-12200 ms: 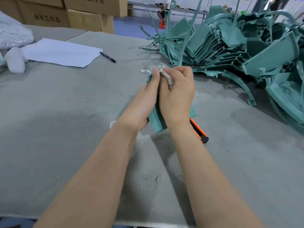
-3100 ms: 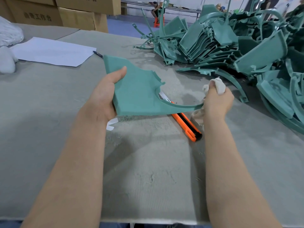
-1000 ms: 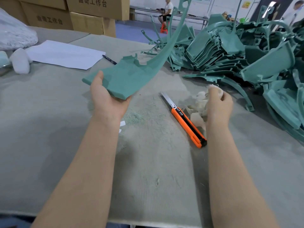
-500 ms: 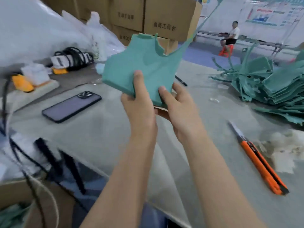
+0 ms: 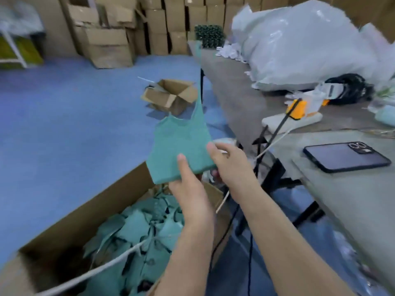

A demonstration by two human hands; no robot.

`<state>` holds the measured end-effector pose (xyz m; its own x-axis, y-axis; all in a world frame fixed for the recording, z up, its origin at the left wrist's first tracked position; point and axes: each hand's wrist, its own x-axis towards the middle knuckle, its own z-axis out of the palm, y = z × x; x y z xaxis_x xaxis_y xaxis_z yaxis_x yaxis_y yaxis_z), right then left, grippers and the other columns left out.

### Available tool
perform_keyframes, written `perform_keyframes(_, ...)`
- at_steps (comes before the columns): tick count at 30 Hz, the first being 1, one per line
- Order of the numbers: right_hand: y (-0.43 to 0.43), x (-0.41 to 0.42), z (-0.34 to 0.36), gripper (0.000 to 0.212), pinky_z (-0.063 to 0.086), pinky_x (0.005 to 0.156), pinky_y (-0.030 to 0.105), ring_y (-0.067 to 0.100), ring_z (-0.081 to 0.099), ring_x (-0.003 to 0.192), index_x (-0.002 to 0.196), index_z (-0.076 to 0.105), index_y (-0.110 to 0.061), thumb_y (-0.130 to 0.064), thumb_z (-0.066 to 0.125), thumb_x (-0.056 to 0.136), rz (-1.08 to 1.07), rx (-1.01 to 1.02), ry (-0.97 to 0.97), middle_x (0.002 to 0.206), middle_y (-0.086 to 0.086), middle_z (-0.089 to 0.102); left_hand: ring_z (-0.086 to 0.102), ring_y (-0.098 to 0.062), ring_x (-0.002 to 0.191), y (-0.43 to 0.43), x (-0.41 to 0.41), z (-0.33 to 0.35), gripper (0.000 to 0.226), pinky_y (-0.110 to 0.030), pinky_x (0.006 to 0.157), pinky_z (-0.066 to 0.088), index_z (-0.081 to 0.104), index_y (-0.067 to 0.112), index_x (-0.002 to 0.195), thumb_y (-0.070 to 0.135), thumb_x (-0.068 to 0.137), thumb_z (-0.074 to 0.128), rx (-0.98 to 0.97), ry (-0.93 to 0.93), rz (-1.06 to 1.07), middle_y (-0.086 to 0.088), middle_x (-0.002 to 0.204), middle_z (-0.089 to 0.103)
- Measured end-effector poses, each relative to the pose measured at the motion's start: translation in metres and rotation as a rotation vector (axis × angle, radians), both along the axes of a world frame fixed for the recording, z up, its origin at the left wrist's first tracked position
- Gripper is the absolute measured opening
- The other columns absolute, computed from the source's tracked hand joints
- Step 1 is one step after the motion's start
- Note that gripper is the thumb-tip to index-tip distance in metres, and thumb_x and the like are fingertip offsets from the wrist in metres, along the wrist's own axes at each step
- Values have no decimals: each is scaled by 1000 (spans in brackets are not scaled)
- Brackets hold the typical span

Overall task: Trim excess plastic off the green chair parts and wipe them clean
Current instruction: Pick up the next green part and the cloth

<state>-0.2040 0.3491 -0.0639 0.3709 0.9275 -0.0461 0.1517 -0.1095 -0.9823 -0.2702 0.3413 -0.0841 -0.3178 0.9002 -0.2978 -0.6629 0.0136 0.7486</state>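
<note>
The chair part [image 5: 181, 144] is matt green plastic. The box [image 5: 89, 208] is dull brown cardboard. The phone [image 5: 346, 155] looks glossy.

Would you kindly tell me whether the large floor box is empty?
Not empty: the large brown cardboard box holds a pile of green plastic chair parts.

L hand [image 5: 188, 189] & R hand [image 5: 230, 165] raised, arms fwd, both pinching green part [image 5: 181, 142].

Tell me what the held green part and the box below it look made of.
The green part: likely rigid moulded plastic, with a matte, grainy-looking face and a thin curved arm holding its shape. The box: apparently brown cardboard, with dull plain walls.
</note>
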Motion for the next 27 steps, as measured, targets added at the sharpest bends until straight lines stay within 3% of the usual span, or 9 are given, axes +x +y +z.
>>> perform_keyframes(3,18,-33,-31,47,54,73,28,17,66,82,131,52,-6,-35,58,95,122,-182,-18,118,12,63,66,-22,100,17,-23,-31,22,-43,89,52,62,18,110,32,95,56,-156,46,-38,-3,115,68)
perform_keyframes(5,19,-42,-51,50,39,92,24,22,55,116,136,46,-9,-35,57,95,147,-220,-264,133,10,55,65,-26,89,21,-28,-49,19,-42,82,50,63,12,93,28,95,53,-258,40,-159,-8,98,68)
perform_keyframes(9,10,-33,-65,52,36,110,36,27,48,129,144,38,-15,-32,52,98,140,-244,-215,145,7,45,60,-9,55,21,-23,-61,28,-21,51,46,62,5,107,22,99,42,-304,-12,-263,-5,88,60)
perform_keyframes(11,0,-19,-58,44,45,103,43,28,56,120,140,43,-15,-29,51,99,90,-239,-111,139,7,51,57,-8,51,17,-9,-48,38,-16,47,42,53,2,127,24,98,43,-274,13,-292,-6,82,59)
perform_keyframes(14,-22,14,-31,28,49,76,15,12,63,95,123,60,-12,-24,50,100,-15,-130,-126,111,1,66,66,-20,82,4,29,-11,28,-29,69,52,63,10,114,26,95,50,-143,58,-390,-10,96,68)
perform_keyframes(16,-45,44,-2,21,42,63,5,2,61,83,110,65,-13,-21,49,100,-134,-39,-210,95,-5,67,65,-8,85,-15,66,19,21,-21,73,51,65,12,108,19,96,48,8,106,-476,0,92,66)
perform_keyframes(19,-100,95,44,13,46,74,13,-1,60,81,99,64,-20,-18,50,99,-413,80,-229,88,-6,66,59,5,70,-63,129,63,20,-11,67,48,62,9,105,11,97,44,223,77,-669,7,83,62)
perform_keyframes(22,-181,140,81,16,50,76,28,12,66,84,97,67,-14,-21,53,97,-706,152,-142,90,-1,72,63,-4,82,-133,189,101,16,-17,76,51,59,14,101,9,97,44,361,27,-971,9,84,64)
perform_keyframes(27,-323,181,112,18,45,51,12,2,59,56,89,66,-13,-9,49,96,-1151,300,-95,76,3,65,60,-15,94,-265,250,132,14,-28,84,49,57,15,105,13,97,46,501,20,-1457,2,95,60)
